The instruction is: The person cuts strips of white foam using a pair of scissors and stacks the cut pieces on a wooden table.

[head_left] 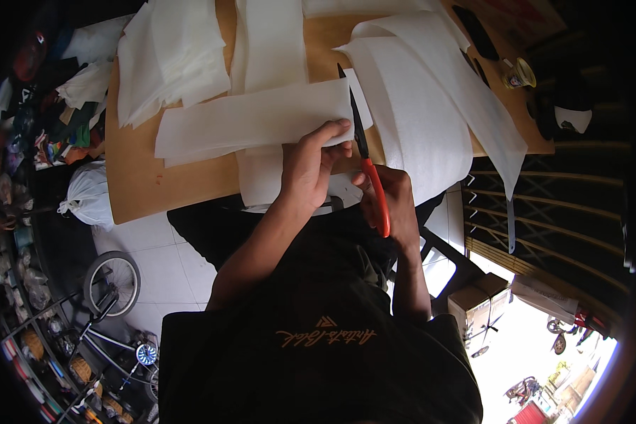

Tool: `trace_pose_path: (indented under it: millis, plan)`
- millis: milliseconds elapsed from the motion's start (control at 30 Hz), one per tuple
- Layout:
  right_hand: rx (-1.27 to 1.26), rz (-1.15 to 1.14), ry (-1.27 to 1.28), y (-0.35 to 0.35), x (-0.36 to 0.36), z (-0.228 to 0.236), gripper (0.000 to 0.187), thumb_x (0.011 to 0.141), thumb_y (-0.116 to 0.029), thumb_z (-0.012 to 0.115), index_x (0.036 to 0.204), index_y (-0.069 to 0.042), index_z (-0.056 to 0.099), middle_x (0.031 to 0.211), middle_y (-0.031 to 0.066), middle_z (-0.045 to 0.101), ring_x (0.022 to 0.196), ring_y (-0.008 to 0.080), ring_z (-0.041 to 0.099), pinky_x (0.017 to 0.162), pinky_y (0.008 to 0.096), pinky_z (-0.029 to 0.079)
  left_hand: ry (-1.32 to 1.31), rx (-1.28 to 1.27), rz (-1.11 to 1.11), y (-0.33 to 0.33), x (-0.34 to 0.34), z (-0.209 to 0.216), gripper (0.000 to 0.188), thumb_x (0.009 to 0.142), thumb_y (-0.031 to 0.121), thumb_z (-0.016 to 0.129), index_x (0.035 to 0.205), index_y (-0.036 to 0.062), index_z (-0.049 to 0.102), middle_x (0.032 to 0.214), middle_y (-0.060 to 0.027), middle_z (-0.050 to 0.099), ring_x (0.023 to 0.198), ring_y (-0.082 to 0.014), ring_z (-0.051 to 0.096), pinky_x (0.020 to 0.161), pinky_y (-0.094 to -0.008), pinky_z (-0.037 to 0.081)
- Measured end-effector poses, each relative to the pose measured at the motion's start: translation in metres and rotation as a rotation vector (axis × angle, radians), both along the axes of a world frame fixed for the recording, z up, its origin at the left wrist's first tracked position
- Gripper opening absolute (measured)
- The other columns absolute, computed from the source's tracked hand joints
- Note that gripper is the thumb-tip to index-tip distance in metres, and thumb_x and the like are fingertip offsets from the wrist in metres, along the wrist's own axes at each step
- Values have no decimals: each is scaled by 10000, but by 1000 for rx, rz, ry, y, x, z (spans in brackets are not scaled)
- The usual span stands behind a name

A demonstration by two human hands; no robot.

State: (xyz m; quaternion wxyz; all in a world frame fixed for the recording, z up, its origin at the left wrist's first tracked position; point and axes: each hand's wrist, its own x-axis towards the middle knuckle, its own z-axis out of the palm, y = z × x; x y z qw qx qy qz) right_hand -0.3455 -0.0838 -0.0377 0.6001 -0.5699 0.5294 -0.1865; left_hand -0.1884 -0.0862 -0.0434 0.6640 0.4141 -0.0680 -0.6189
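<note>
1. While the left hand (308, 166) pinched the right end of the strip (251, 119) near the table's (145, 189) near edge, the right hand (397, 201) gripped the scissors (379, 196), blades (360, 131) alongside that end.
2. Sheets (173, 56) lay toward the far left corner; a cup (521, 73) sat near the right edge.

You wear this fisheye camera on your head, the left of two. It looks steeply down past your black cloth shirt (261, 381) and forward over the tan, flat-topped table (141, 180), fairly near your bare left hand (311, 164) and bare right hand (394, 199), widely taking in the pale tiled floor (173, 265).
</note>
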Motion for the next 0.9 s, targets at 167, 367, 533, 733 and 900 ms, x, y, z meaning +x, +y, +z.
trace_pose_path:
  millis: [167,367,533,733,900]
  plan:
    - [57,-36,-3,-1,-9,3,374,925,-309,614,837,54,618,498,25,485,424,95,464,420,269,328,-30,-1,33,8,-4,5,212,798,11,701,978,30,592,838,-49,618,659,-154,584,580,-296,475]
    - [23,-69,-16,9,-15,6,531,936,-490,546,865,33,603,536,62,545,438,117,510,431,263,374,-47,-144,-103,31,0,18,327,811,25,714,1090,29,545,911,-68,609,746,-166,605,559,-312,481]
    - [-55,-74,59,5,-9,23,538,944,-477,536,886,50,631,610,111,620,511,159,614,488,282,454,-95,-62,-145,75,17,45,525,783,39,759,1216,22,463,1060,-88,561,947,-188,596,654,-336,524]
    - [-178,-21,88,2,-1,49,485,961,-412,518,747,15,602,516,73,556,441,144,561,453,277,421,-364,89,-83,203,72,63,565,742,35,778,1238,-17,513,1119,-123,606,1052,-219,600,907,-381,491]
    - [-158,26,-58,7,20,47,452,994,-339,452,665,-40,534,440,37,480,376,108,459,390,259,311,-494,-110,427,290,136,106,580,773,100,675,1248,-141,447,1089,-274,615,913,-367,665,741,-453,589]
